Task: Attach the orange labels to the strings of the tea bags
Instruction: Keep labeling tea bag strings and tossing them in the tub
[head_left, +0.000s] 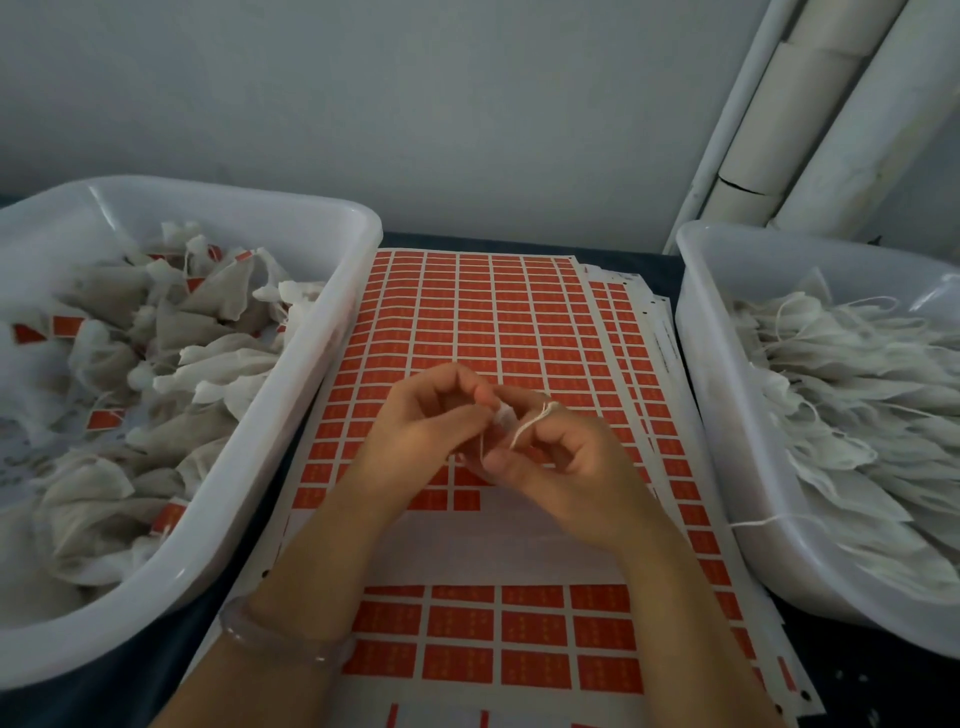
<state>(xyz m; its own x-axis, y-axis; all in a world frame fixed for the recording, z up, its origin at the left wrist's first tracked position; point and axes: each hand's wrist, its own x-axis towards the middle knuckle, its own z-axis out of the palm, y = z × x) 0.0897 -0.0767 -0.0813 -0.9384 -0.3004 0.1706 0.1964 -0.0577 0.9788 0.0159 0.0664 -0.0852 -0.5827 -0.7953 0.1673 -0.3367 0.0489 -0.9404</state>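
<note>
Left hand (426, 423) and right hand (569, 470) pinch a string (529, 427) above label sheets (493, 322) between 2 tubs (363, 221), grey wall (415, 104) behind.

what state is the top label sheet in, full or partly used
Partly used: the top label sheet has a bare white band between rows of orange labels.

Bare forearms, a pale translucent bangle (275, 642) circling the left wrist.
</note>
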